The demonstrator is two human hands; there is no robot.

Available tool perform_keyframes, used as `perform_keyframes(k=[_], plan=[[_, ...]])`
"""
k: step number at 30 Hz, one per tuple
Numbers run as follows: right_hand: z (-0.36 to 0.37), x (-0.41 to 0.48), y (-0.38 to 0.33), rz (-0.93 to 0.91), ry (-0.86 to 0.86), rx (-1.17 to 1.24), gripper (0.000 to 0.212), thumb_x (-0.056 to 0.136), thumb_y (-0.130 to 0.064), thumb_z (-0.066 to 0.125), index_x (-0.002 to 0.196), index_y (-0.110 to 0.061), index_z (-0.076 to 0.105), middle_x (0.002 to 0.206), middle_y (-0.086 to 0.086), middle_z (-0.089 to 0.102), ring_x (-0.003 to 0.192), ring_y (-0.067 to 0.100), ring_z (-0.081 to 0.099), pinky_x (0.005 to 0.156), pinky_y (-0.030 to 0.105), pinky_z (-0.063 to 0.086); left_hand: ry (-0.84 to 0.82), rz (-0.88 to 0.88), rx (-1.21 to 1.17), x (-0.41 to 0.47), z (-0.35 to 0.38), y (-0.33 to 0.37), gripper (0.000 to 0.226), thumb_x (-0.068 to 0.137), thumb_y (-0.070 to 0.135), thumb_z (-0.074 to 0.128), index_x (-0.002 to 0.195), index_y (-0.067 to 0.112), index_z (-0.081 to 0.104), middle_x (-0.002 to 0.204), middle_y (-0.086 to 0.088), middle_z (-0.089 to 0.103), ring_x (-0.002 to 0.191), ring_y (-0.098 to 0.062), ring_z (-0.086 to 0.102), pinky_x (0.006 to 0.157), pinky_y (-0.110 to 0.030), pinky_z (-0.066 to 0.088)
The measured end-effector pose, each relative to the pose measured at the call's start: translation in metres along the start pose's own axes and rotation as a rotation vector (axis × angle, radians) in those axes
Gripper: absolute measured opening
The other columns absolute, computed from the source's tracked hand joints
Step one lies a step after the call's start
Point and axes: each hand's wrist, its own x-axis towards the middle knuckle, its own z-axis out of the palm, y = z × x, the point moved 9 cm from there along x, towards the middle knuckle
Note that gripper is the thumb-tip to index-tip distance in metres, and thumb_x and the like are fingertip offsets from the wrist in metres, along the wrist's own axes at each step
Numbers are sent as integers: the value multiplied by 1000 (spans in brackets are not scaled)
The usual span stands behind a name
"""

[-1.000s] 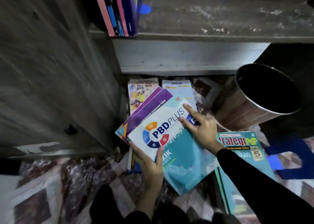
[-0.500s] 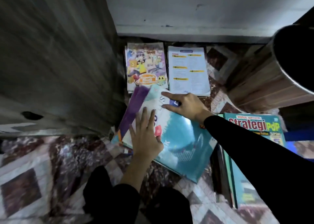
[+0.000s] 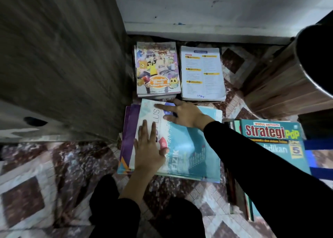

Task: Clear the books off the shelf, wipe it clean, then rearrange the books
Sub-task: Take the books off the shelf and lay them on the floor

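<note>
A teal and white PBD Plus book (image 3: 191,147) lies flat on the patterned floor, on top of a purple book (image 3: 128,135). My left hand (image 3: 148,147) rests flat on its lower left part, fingers spread. My right hand (image 3: 182,113) presses flat on its upper part. Beyond them lie a cartoon-cover book stack (image 3: 157,69) and a white printed book (image 3: 202,73). A teal Strategi PdP book (image 3: 270,135) tops a pile at the right. The shelf itself is out of view.
The grey side panel of the furniture (image 3: 63,57) stands at the left. A pale wall base (image 3: 207,28) runs across the back. A round bin with a wood-look side (image 3: 292,82) sits at the far right. A blue item (image 3: 319,144) lies beside the right pile.
The book stack went from held and tilted to lying flat and squared on the floor. My left hand shifted from gripping its edge to resting on top. The view tilted down, losing the shelf.
</note>
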Motion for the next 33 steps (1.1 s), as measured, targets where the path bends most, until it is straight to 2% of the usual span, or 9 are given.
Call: perform_keyframes(k=[3,5,7,10,13,17,27,30,33], plan=[[-3,-6,-5,41,120,40,52,90,-53,36,134,-32,54,109,24,58,93,43,56,81,48,49,-48,-5,36,3,5,1,89,92,47,49,150,23,-14,155,-3,-27,145,-24,-17,115,-48,6],[-4,-9,-7,94,131,82,48,92,-46,44,135,-25,53,119,29,54,107,46,51,96,48,42,-84,-12,55,3,9,0,90,92,48,48,149,23,-18,154,-2,-30,144,-23,-19,115,-48,3],[-3,-17,-7,177,84,122,47,97,-37,49,142,-25,44,140,23,41,130,38,36,110,39,27,-111,-14,75,4,9,-1,91,92,48,49,149,23,-18,154,-2,-30,144,-24,-19,115,-48,3],[-10,-30,-5,317,112,220,40,96,-24,49,136,-18,53,145,16,36,130,33,40,101,35,37,-142,-34,123,5,2,2,92,90,46,55,151,21,-9,156,-5,-24,145,-26,-11,116,-45,8],[-18,-42,-4,429,14,253,35,92,-18,49,123,-9,61,132,20,48,116,37,52,93,36,43,-206,-57,199,6,-14,12,77,92,41,51,151,16,8,158,-10,-6,145,-29,5,115,-43,20],[-45,-54,-7,436,-108,232,32,90,-24,57,112,-2,64,116,23,62,110,36,57,86,33,45,-290,-7,338,6,-50,34,50,96,35,45,140,13,36,142,-11,39,130,-30,40,104,-39,38],[-207,-108,-25,458,125,192,29,87,-18,55,112,-7,65,121,17,62,114,33,55,92,35,48,-13,73,389,-38,-208,118,36,94,20,43,129,15,54,135,-12,51,120,-29,53,95,-34,43],[-267,-123,-42,422,241,159,28,86,-17,55,108,-5,67,112,22,65,107,36,58,85,34,47,189,149,271,-58,-269,148,34,94,21,43,124,18,59,128,-13,58,117,-31,56,93,-35,45],[-324,-135,-60,357,342,142,26,89,-19,54,108,-8,68,106,22,66,99,38,60,81,37,49,497,357,67,-82,-336,173,30,96,19,43,122,17,60,124,-9,60,111,-31,57,92,-38,46]])
